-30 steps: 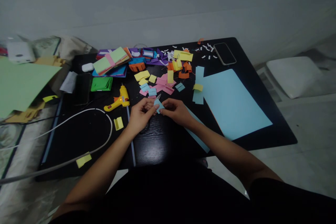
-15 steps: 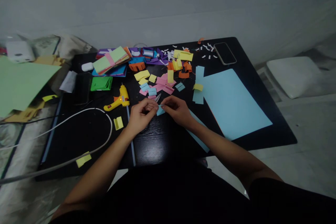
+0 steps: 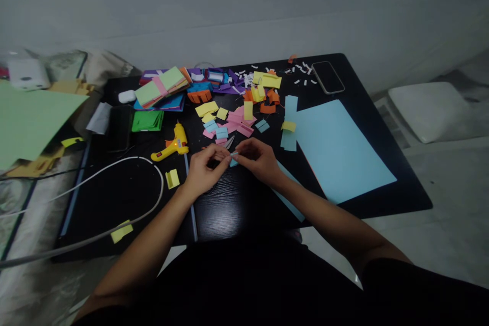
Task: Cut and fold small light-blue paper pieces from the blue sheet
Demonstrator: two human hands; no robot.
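Blue paper piece [image 3: 233, 162], pinched from both sides: my left hand [image 3: 204, 170] at its 8 o'clock, my right hand [image 3: 257, 160] at its 3 o'clock, equally near.

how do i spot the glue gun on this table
On the black table, look just left of the person's left hand, near the loop of the white cable. The glue gun lies there: the only yellow pistol-shaped tool, while its yellow neighbours are flat paper pieces.

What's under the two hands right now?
A light blue paper piece shows, pinched between the left hand and right hand. Grey scissor tips poke out behind them; the rest is covered.
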